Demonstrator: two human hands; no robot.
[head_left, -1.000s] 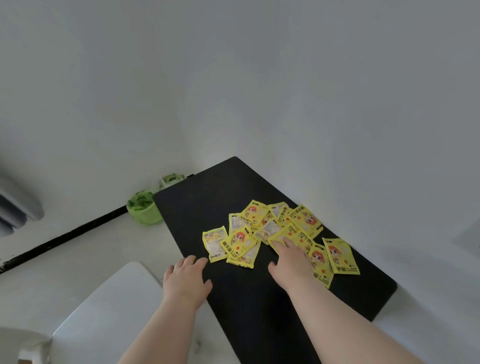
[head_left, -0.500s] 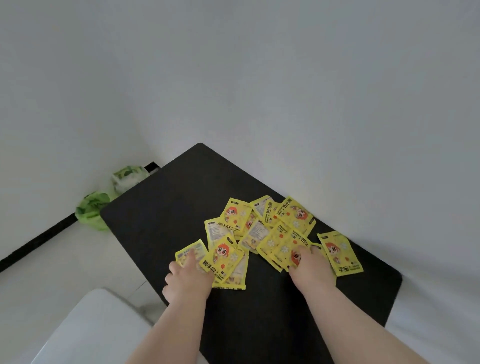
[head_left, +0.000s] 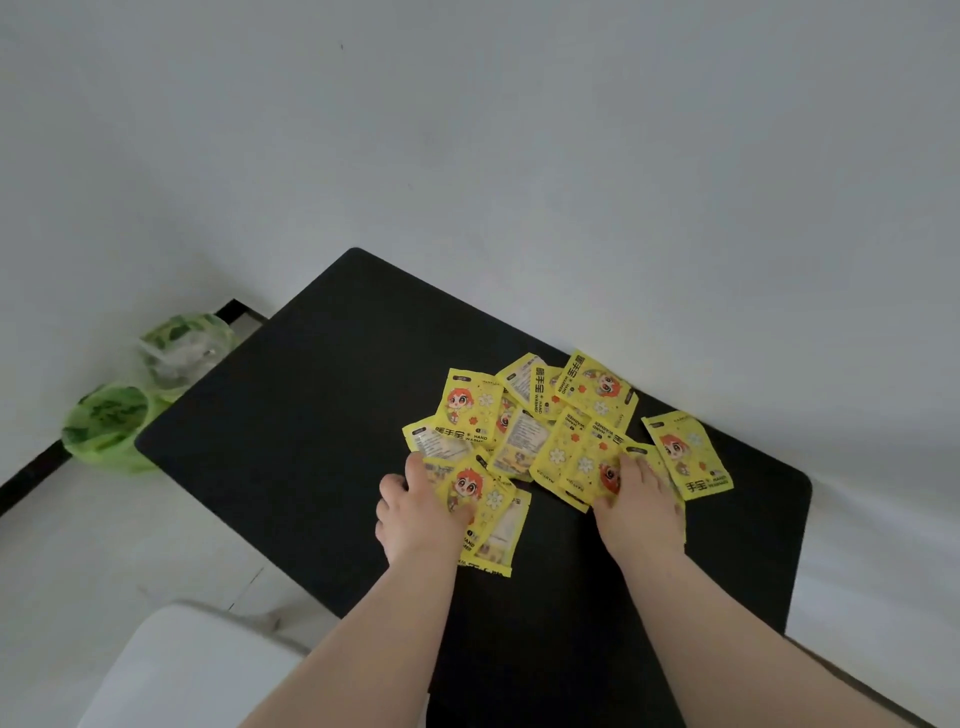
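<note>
Yellow glossy foil sachets (head_left: 524, 441) are lying in a loose, overlapping spread on the black matte bench (head_left: 311, 415). The coming move is turning on how that spread is sitting against the two hands: it is stretching crosswise, left to right, with its bulk lying just beyond the fingertips and between the wrists, so an inward gathering sweep looks the likely step. The left hand (head_left: 418, 512) is sitting at the near-left end with its outer fingers curled and its thumb lying over the cartoon-faced sachet (head_left: 480, 486) — its grip appears to be pinching that packet, though the underside is hidden. The right hand (head_left: 636, 506) is resting on the right part of the spread, fingers fairly straight and pressing down, so that grip is lying flat and clasping nothing. One outlying sachet (head_left: 685, 457) is lying at the far right, its long axis pointing away from the person and leaning a little leftward. Its near-left edge is touching the right hand's outer side — the right hand is plainly the nearer one, and it would probably be reaching outward to the right before drawing that packet in.
</note>
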